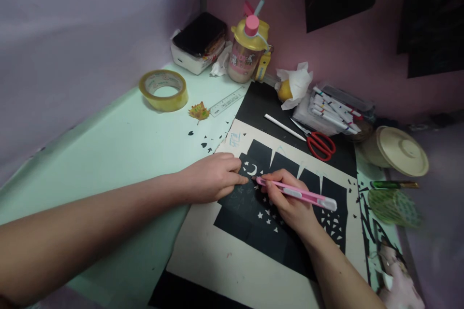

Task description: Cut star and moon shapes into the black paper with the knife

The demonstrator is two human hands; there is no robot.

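Observation:
My right hand (pixel 290 200) holds a pink utility knife (pixel 297 193) like a pen, its tip at the black paper (pixel 235 222). Star, crescent and small angular holes are cut through this paper, and slits divide its far edge. Faint drawn outlines show on the part near my left hand (pixel 213 176). That hand lies across the paper's left side, index finger stretched out close to the knife tip and pressing down. Beneath the black paper is a cream board (pixel 203 251), with blue pencil marks near its far left corner.
Red-handled scissors (pixel 321 146) and a white pen (pixel 284 127) lie beyond the board. A tape roll (pixel 165 91), leaf (pixel 199 111), ruler (pixel 228 100) and drink bottle (pixel 244 58) stand back left. Markers in a case (pixel 331 111) and a lidded tub (pixel 402 152) are right. Black scraps lie scattered.

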